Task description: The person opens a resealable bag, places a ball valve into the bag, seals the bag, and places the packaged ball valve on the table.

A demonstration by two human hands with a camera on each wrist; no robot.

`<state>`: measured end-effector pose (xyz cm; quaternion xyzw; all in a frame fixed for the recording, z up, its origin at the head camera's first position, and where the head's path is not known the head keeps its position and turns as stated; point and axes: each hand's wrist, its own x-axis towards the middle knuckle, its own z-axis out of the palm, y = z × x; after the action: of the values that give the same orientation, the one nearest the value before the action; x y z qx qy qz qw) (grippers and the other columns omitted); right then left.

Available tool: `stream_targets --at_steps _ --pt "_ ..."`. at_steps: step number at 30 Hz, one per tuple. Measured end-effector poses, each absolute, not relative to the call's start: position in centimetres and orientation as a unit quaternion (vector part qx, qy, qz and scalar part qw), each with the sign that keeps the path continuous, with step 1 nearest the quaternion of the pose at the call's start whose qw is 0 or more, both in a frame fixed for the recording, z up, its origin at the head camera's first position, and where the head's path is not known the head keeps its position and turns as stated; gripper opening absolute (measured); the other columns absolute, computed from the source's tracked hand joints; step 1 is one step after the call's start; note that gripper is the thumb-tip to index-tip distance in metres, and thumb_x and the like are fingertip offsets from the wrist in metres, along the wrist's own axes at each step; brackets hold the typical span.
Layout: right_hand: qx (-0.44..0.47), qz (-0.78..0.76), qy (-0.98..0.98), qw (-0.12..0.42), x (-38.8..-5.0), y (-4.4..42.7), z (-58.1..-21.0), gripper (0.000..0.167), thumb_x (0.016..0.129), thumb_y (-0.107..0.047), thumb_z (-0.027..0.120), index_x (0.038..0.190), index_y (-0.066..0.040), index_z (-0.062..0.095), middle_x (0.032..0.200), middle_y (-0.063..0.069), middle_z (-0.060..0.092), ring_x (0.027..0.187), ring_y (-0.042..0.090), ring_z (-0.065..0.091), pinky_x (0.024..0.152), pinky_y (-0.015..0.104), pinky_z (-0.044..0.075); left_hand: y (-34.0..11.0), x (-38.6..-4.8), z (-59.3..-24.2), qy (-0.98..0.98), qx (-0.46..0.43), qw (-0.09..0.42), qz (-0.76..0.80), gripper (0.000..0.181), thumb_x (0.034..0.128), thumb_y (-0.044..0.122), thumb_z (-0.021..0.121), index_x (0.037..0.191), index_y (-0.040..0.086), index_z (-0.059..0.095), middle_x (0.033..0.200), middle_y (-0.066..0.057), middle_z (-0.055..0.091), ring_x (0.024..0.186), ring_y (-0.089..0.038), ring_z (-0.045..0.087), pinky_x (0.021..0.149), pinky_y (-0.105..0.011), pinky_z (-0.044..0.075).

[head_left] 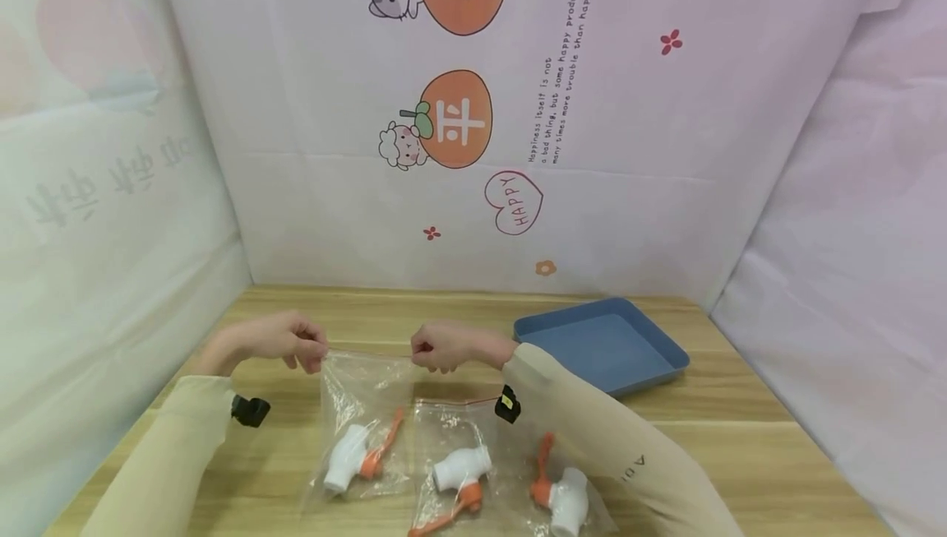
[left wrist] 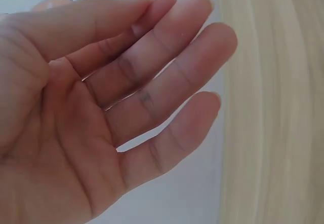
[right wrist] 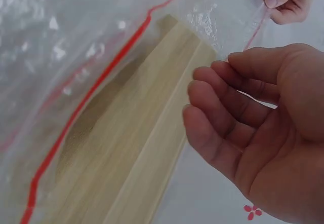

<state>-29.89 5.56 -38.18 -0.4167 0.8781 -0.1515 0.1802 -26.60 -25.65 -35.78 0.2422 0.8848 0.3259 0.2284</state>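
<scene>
My left hand (head_left: 284,338) pinches the upper left corner of a clear zip bag (head_left: 366,389), thumb against forefinger. The upper right corner is pinched by my right hand (head_left: 450,345), so the bag's top edge is stretched between them. Inside lies a white ball valve (head_left: 346,459) with an orange handle. Beside it is a second zip bag (head_left: 444,418) with a red strip, holding a similar ball valve (head_left: 462,467). A third ball valve (head_left: 568,502) in a clear bag is partly covered by my right sleeve. The left wrist view shows the left palm (left wrist: 66,133), its other fingers loosely bent.
A blue tray (head_left: 607,344) stands at the back right of the wooden table (head_left: 355,307), behind my right forearm. White printed cloth (head_left: 333,192) hangs at the back and on both sides. In the right wrist view a red zip strip (right wrist: 83,107) crosses close by.
</scene>
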Motion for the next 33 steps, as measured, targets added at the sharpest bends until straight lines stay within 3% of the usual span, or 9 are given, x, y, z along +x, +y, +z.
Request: stream_targets --at_steps 8,16,24,27,31,33 --pt "-0.392 -0.141 0.882 0.222 -31.2 4.0 -39.5 0.025 0.102 -0.018 0.052 0.095 0.001 0.067 0.077 0.011 0.067 0.056 0.013 0.059 0.052 0.027 0.053 -26.2 -27.7 -37.7 0.886 0.216 0.253 0.324 0.019 0.0985 0.017 0.057 0.093 0.0 0.065 0.087 -0.012 0.072 0.082 -0.023 0.069 0.072 -0.039 0.056" --pt "-0.365 -0.099 0.898 0.223 -31.9 2.8 -40.4 0.022 0.1 -0.013 0.052 0.089 -0.004 0.068 0.076 0.012 0.069 0.058 0.019 0.062 0.064 0.04 0.06 -26.4 -28.2 -39.0 0.89 0.185 0.261 0.326 0.018 0.0977 0.016 0.057 0.091 0.002 0.064 0.084 -0.009 0.071 0.082 -0.024 0.07 0.073 -0.042 0.057" --pt "-0.363 -0.085 0.901 0.222 -32.2 3.1 -41.0 0.022 0.099 -0.014 0.052 0.083 -0.009 0.066 0.069 0.004 0.065 0.056 0.014 0.061 0.062 0.034 0.059 -26.6 -28.2 -39.9 0.893 0.173 0.261 0.324 0.02 0.099 0.018 0.055 0.09 0.003 0.067 0.084 -0.007 0.071 0.082 -0.023 0.069 0.072 -0.04 0.055" --pt "-0.358 -0.124 0.897 0.229 -32.1 3.7 -40.8 0.022 0.097 -0.007 0.05 0.082 -0.003 0.065 0.07 0.009 0.064 0.054 0.014 0.057 0.058 0.034 0.057 -26.7 -28.2 -40.2 0.891 0.175 0.26 0.329 0.023 0.0998 0.019 0.054 0.091 0.003 0.068 0.084 -0.008 0.071 0.08 -0.023 0.069 0.07 -0.039 0.054" --pt "-0.347 -0.202 0.884 0.241 -32.6 4.9 -39.9 0.021 0.097 -0.003 0.048 0.092 0.01 0.063 0.081 0.022 0.065 0.057 0.016 0.053 0.053 0.029 0.049 -26.9 -28.4 -40.2 0.889 0.17 0.251 0.344 0.024 0.1014 0.019 0.051 0.094 0.001 0.066 0.086 -0.011 0.07 0.08 -0.024 0.067 0.069 -0.039 0.055" --pt "-0.343 -0.212 0.885 0.235 -33.0 5.7 -39.2 0.022 0.099 -0.006 0.047 0.095 0.007 0.063 0.084 0.021 0.067 0.06 0.015 0.055 0.054 0.026 0.049 -27.0 -28.5 -40.0 0.888 0.169 0.238 0.355 0.026 0.1023 0.019 0.049 0.097 -0.001 0.064 0.088 -0.013 0.069 0.081 -0.025 0.066 0.071 -0.041 0.055"
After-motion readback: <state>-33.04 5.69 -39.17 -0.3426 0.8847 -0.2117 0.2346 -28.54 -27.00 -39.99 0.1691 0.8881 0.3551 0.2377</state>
